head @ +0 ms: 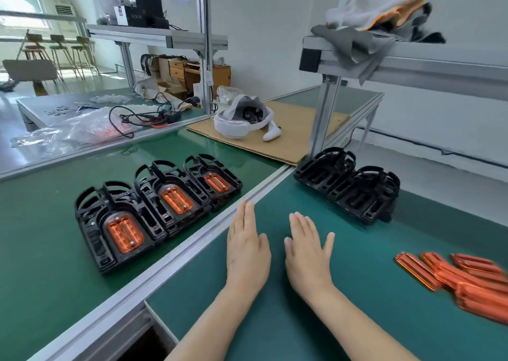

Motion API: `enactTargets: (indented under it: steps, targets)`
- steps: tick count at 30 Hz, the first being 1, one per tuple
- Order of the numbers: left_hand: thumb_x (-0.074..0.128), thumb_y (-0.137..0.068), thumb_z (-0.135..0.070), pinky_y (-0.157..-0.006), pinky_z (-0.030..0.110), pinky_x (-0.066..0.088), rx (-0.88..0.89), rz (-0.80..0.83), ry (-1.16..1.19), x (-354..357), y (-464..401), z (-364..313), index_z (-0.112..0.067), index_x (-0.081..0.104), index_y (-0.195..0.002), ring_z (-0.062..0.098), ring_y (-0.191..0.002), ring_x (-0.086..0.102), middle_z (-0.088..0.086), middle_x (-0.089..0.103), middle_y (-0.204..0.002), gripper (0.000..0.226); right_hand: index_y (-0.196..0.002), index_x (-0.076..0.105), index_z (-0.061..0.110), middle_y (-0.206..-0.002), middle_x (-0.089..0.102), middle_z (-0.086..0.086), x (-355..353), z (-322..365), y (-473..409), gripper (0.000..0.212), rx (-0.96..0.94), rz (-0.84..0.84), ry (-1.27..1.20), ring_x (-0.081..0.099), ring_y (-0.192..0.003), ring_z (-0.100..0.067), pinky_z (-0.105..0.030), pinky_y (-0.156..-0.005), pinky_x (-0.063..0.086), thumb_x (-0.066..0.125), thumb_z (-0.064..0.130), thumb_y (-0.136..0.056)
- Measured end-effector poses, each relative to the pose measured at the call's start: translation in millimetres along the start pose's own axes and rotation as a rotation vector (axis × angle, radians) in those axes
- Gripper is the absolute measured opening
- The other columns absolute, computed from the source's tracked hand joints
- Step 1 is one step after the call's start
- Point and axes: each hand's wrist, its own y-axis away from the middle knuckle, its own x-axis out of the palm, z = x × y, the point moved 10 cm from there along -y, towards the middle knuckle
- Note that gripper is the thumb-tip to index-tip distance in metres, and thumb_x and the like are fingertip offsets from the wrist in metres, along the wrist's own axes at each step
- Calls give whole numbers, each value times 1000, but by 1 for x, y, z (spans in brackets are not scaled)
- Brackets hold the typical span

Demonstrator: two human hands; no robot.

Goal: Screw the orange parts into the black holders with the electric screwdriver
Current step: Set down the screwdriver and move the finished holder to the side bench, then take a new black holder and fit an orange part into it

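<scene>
On the green bench (316, 333), both hands are laid flat, palms down: the left hand (247, 250) and the right hand (309, 253) are held side by side, fingers straight, nothing grasped. Loose orange parts (461, 281) are piled to the right. Empty black holders (349, 184) are stacked ahead, right. Three holders already fitted with orange parts (154, 209) are lined up left, across the metal rail (192, 248).

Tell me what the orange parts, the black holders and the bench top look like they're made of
Orange parts: probably translucent plastic, glossy, since light glows through the fitted ones. Black holders: likely moulded plastic, matte to satin, with thin ribs and soft highlights. Bench top: green mat, perhaps rubber or vinyl, with a dull, even sheen, edged by a silvery metal rail that looks like aluminium.
</scene>
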Motion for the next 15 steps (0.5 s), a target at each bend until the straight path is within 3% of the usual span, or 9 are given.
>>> enactTargets:
  steps: [8,12,15]
  targets:
    - [37,-97,-8,-108,19,16,-10,276,166,87,-7,-48,-22,12,-151,9,-144,14,-8,8,-159,61,-154,15,17,-162,11,4,-57,-87,11,54,192,-205,-61,3,-149,-12,-47,-117,-6,34,14,-103]
    - [43,-98,-20,-112,27,21,-93,360,281,122,-16,-62,-22,13,-151,13,-141,23,-9,14,-158,61,-149,29,7,-157,27,-6,-95,-113,13,52,202,-418,-150,18,-146,-20,-44,-119,8,45,14,-99]
    - [46,-97,-25,-115,36,21,-120,376,280,141,-21,-71,-19,12,-151,18,-140,26,-3,21,-157,64,-149,27,5,-156,30,-10,-112,-142,1,55,287,-453,-329,21,-145,-23,-35,-116,15,47,20,-100]
